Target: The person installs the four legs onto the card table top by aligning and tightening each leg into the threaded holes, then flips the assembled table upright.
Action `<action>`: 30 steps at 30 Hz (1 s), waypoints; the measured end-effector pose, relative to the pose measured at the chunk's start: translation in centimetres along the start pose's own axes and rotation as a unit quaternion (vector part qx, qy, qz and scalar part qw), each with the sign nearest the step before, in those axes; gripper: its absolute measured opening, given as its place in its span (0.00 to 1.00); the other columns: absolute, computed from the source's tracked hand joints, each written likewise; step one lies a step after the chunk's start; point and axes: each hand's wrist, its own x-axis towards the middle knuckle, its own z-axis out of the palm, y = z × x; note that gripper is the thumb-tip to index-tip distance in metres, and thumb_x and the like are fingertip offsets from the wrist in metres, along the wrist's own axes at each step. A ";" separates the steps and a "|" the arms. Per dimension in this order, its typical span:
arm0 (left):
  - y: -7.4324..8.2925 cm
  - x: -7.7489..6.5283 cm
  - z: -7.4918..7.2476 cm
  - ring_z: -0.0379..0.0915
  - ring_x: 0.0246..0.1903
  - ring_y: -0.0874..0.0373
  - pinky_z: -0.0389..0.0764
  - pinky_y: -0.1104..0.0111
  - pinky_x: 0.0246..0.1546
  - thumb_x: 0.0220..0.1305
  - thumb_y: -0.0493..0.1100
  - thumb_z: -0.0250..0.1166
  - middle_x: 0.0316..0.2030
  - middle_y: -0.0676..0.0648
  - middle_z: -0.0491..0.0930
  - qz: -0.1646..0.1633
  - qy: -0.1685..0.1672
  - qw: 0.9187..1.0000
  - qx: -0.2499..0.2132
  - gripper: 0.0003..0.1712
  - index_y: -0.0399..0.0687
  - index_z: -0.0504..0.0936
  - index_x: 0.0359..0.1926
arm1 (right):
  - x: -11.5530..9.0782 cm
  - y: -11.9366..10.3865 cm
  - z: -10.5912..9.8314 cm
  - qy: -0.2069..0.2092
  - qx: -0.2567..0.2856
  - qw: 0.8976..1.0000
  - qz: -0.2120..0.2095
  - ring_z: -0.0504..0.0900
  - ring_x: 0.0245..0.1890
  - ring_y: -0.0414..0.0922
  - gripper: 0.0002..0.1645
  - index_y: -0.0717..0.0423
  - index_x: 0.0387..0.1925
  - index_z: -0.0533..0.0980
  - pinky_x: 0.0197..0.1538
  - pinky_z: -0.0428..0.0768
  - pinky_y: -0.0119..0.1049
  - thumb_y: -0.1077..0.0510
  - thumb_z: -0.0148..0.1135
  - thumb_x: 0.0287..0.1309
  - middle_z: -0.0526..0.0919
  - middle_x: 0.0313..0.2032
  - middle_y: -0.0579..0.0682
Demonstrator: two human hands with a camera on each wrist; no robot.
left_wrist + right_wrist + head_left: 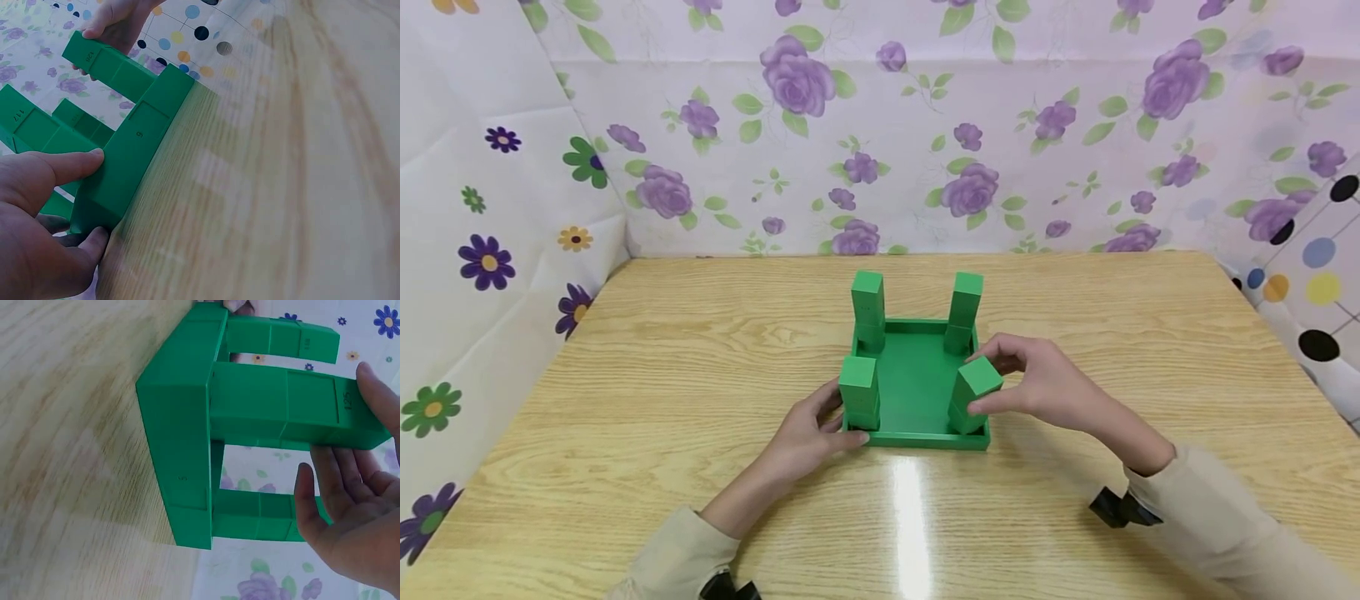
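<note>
A shallow green tray [917,439] lies on the wooden table, with a column of green blocks standing at each inner corner. At the near right corner, my right hand [1045,383] holds the upper part of a green block column [981,379] between thumb and fingers. That column looks turned and slightly tilted; the right wrist view shows "125" on it. My left hand [808,437] grips the tray's near left corner, its thumb on the front rim, beside the near left column [859,375]. The far left column [868,292] and far right column [967,292] stand untouched.
The wooden table [700,358] stretches out on both sides of the tray. Behind it hangs a purple-flowered cloth [917,142]. More patterned cloth borders the left and right sides. A black strap piece [1123,508] sits by the right sleeve.
</note>
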 end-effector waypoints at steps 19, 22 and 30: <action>0.1 -0.1 0.2 0.55 0.68 0.48 0.66 0.65 0.64 0.52 0.27 0.71 0.66 0.40 0.64 -0.008 0.008 1.000 0.001 0.45 0.44 0.63 0.71 | -0.8 -0.7 2.1 0.115 -0.062 0.991 -0.013 0.81 0.33 0.42 0.22 0.55 0.33 0.75 0.37 0.83 0.44 0.55 0.80 0.41 0.80 0.30 0.44; 0.1 0.0 0.2 0.55 0.68 0.47 0.66 0.65 0.64 0.52 0.27 0.71 0.66 0.40 0.64 -0.008 0.009 1.000 0.001 0.45 0.43 0.63 0.71 | -1.0 -0.8 2.4 0.138 -0.081 0.987 -0.017 0.81 0.33 0.43 0.22 0.55 0.33 0.75 0.37 0.83 0.43 0.55 0.81 0.41 0.80 0.31 0.45; 0.1 0.0 0.2 0.54 0.69 0.47 0.65 0.63 0.64 0.52 0.27 0.71 0.67 0.40 0.63 -0.010 0.007 1.000 0.005 0.46 0.43 0.62 0.71 | -1.3 -1.3 2.9 0.164 -0.098 0.982 0.006 0.82 0.35 0.47 0.23 0.57 0.35 0.75 0.39 0.83 0.47 0.55 0.80 0.42 0.82 0.37 0.50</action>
